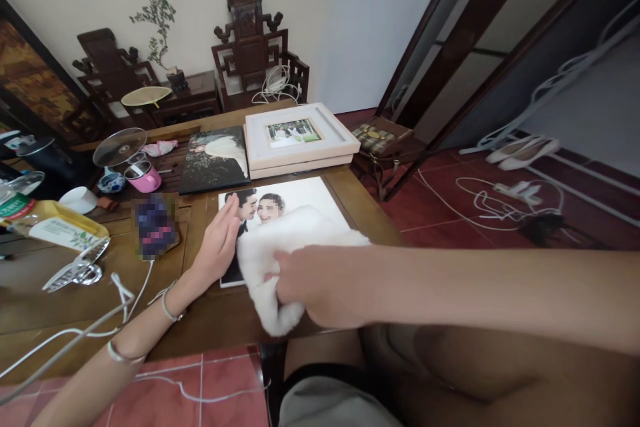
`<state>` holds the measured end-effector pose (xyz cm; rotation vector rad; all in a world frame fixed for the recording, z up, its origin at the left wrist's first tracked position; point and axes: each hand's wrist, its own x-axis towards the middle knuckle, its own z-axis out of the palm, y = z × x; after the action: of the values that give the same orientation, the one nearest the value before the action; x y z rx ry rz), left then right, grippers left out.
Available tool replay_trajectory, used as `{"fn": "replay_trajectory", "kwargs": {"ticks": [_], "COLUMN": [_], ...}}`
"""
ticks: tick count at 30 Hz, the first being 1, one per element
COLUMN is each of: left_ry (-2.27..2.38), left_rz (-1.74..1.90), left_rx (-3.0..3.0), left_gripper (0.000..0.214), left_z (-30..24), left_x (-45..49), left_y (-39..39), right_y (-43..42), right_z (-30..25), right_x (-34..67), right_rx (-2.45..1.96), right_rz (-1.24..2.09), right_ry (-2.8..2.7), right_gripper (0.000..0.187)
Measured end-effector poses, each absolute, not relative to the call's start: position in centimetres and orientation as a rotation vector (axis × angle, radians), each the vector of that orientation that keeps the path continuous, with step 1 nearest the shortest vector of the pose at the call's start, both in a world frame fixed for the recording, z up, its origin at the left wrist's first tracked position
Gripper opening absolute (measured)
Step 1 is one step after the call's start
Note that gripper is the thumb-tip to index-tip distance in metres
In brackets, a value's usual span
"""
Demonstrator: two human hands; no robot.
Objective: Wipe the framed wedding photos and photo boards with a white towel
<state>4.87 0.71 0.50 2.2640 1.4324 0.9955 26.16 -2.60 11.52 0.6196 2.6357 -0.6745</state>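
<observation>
A large wedding photo print (310, 199) lies flat on the wooden table (220, 320) in front of me. My right hand (305, 290) is closed on a white fluffy cloth (280, 247) that rests on the print's lower half. My left hand (217, 247) lies flat with fingers stretched out, pressing the print's left edge. Two bangles sit on my left wrist and forearm.
Behind the print lie a dark photo panel (215, 157) and a white framed photo on stacked boxes (300, 137). To the left are a pink cup (145, 177), a yellow tray (60, 227), a small fan (120, 147) and white cables (100, 330). Carved wooden chairs stand at the wall.
</observation>
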Motion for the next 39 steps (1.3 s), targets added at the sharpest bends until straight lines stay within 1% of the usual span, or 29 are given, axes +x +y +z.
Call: {"fn": "replay_trajectory", "kwargs": {"ticks": [3,6,11,15,20,25,29,32,35,39], "left_ry": [1.369,1.297,1.262,1.255,1.25,1.261,1.262,1.265,1.274,1.291], "left_rz": [0.94,0.896,0.851,0.835,0.829,0.827,0.824,0.832,0.805,0.799], "left_rx": [2.375,2.457,2.505,2.522,2.531,2.526,2.503,2.489,2.477,2.453], "left_gripper": [0.049,0.044,0.039,0.036,0.035,0.035,0.036,0.039,0.041,0.042], "left_z": [0.2,-0.4,-1.0,-0.6,0.0,0.2,-0.1,-0.7,-1.0,-0.7], "left_x": [4.5,4.6,5.4,5.4,4.7,3.1,1.8,1.3,1.3,1.8], "left_y": [0.8,1.2,1.8,1.7,1.6,1.6,1.7,1.9,2.0,2.1], "right_y": [0.1,3.8,8.0,8.7,8.9,9.1,8.9,9.2,9.9,10.5], "right_z": [12.1,11.8,11.5,12.0,12.1,11.9,11.9,11.1,10.0,9.0], "right_x": [26.9,27.6,27.3,24.6,20.8,20.1,22.6,25.9,29.6,33.5], "right_rx": [0.76,0.903,0.993,0.977,0.82,0.933,0.883,0.907,1.043,1.176], "right_rz": [-0.564,-0.622,-0.719,-0.657,-0.652,-0.648,-0.772,-0.845,-0.795,-0.677], "right_ry": [2.483,2.519,2.624,2.649,2.781,2.684,2.662,2.662,2.645,2.624], "right_gripper": [0.028,0.03,0.025,0.022,0.029,0.026,0.029,0.044,0.055,0.054]}}
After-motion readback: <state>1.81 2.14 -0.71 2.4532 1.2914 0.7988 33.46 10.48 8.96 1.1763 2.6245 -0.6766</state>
